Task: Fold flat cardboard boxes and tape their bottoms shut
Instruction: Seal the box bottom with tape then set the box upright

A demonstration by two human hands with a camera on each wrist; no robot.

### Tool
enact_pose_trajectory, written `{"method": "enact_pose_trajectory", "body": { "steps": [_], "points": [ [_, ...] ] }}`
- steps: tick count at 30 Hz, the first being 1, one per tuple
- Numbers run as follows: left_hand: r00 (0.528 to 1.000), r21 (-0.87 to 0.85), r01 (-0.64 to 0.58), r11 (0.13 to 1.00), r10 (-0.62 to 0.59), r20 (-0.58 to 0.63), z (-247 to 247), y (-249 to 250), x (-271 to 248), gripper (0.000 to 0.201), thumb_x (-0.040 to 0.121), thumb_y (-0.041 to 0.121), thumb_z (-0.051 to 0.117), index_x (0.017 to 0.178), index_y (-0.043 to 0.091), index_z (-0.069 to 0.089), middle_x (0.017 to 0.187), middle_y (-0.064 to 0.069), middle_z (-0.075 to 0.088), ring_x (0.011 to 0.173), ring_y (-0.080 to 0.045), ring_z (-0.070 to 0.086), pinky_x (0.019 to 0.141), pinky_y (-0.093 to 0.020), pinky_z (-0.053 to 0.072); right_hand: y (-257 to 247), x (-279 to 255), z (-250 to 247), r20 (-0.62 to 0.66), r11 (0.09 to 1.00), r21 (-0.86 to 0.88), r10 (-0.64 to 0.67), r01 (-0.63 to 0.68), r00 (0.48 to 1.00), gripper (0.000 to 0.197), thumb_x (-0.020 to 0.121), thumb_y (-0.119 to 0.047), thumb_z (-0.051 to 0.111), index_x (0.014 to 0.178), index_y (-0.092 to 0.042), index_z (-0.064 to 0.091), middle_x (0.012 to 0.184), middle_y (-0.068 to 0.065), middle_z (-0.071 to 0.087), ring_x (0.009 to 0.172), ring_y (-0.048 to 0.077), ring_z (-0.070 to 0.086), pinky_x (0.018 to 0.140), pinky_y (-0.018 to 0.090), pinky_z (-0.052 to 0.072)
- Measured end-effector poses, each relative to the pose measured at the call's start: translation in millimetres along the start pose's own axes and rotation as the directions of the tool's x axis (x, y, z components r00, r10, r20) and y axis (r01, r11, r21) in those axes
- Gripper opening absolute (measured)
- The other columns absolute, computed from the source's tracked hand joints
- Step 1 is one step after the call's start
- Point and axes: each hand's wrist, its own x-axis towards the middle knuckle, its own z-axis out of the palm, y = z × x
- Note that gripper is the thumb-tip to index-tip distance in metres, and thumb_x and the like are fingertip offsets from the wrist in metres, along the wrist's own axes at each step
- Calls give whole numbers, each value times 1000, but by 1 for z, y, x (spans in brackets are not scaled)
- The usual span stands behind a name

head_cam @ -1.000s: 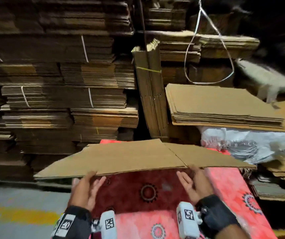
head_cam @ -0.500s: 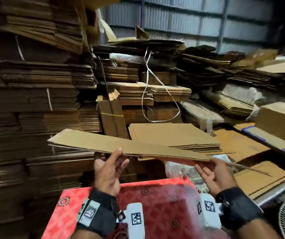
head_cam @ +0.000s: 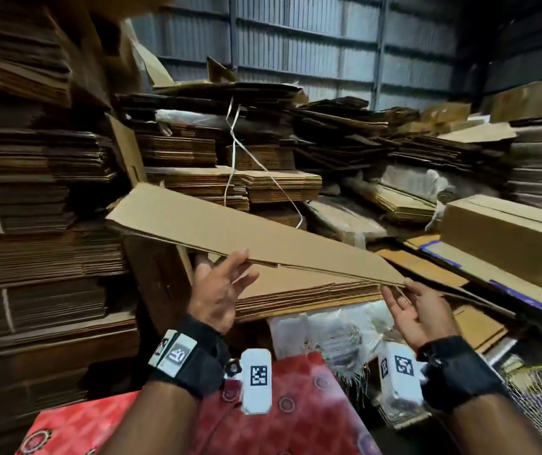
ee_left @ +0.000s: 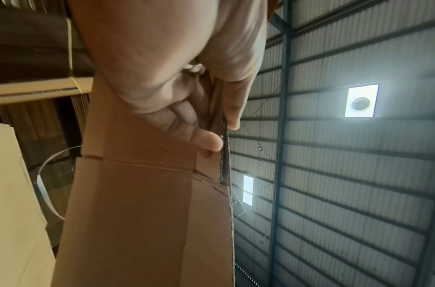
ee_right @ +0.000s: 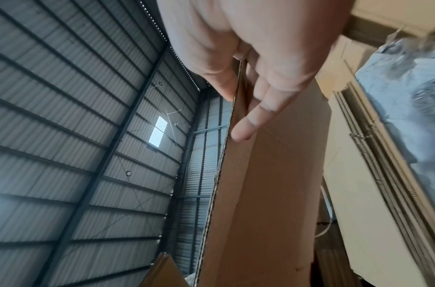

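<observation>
We hold a flat brown cardboard box blank (head_cam: 246,238) in the air above the red patterned worktop (head_cam: 296,421). Left hand (head_cam: 217,293) and right hand (head_cam: 417,313) pinch its near edge, thumbs above, fingers (ee_left: 206,141) beneath. To open it squarely, we should pull the layers apart.

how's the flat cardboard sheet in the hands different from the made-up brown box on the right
The flat brown cardboard box blank is collapsed, thin, edge-on; the assembled brown cardboard box is squared up with full sides. The blank is held tilted in the air, pinched by the left hand and right hand; the assembled box rests on flat sheets. Both are plain brown corrugated cardboard.
</observation>
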Motion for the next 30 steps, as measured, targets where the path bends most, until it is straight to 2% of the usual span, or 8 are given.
{"method": "enact_pose_trajectory", "body": {
  "steps": [3,5,8,11,17,23,27,30],
  "points": [
    [998,-32,-56,998,56,13,31,-16,33,52,84,5,74,124,13,43,113,-17,72,92,-25,73,66,-32,59,-12,65,4,39,1000,12,-1,0,999,7,102,-2,49,106,-4,55,129,20,61,100,26,67,62,30,62],
    [996,-54,-90,994,90,-1,57,-27,59,64,74,8,80,129,6,45,106,-16,73,89,-25,72,66,-32,60,-21,114,10,56,999,38,0,-3,998,16,101,-2,52,116,-3,55,135,21,60,109,28,67,64,30,62],
    [995,-13,-98,995,98,-3,90,-52,97,35,84,1,74,109,6,51,92,-10,73,82,-22,71,62,-30,60,-29,184,17,67,998,55,19,-23,998,22,100,-3,51,122,-3,55,131,20,63,115,29,67,65,30,62],
    [994,20,-58,998,60,-95,103,-94,137,37,88,0,72,109,9,43,99,-13,69,85,-22,71,66,-33,61,-24,249,14,59,997,51,49,-52,997,34,100,-1,50,133,1,51,132,22,60,103,29,69,62,31,61],
    [933,56,73,996,-48,-357,59,-194,204,33,91,-2,68,115,6,47,104,-15,60,65,-16,70,54,-26,58,16,341,-5,58,966,-189,191,-177,980,39,101,8,49,136,-6,42,126,22,51,106,30,58,65,39,64],
    [811,98,254,962,-157,-564,7,-276,216,20,98,-6,55,88,7,45,93,-11,62,55,-18,71,50,-24,59,90,405,-44,-68,791,-494,378,-360,923,12,103,4,48,115,3,47,99,18,53,90,26,62,69,34,62],
    [791,257,356,899,-144,-594,-11,-296,229,16,102,9,58,97,12,43,102,1,63,79,-28,72,62,-33,58,122,423,-55,-68,741,-564,399,-365,914,3,105,3,45,107,1,43,109,19,62,97,25,67,78,32,63],
    [804,450,475,756,-164,-572,-25,-295,253,26,102,36,59,100,10,55,96,0,75,75,-27,74,56,-31,52,135,441,-47,-45,699,-634,392,-329,919,19,107,-6,45,122,-12,33,116,10,64,103,23,73,82,34,59]
  ]
}}
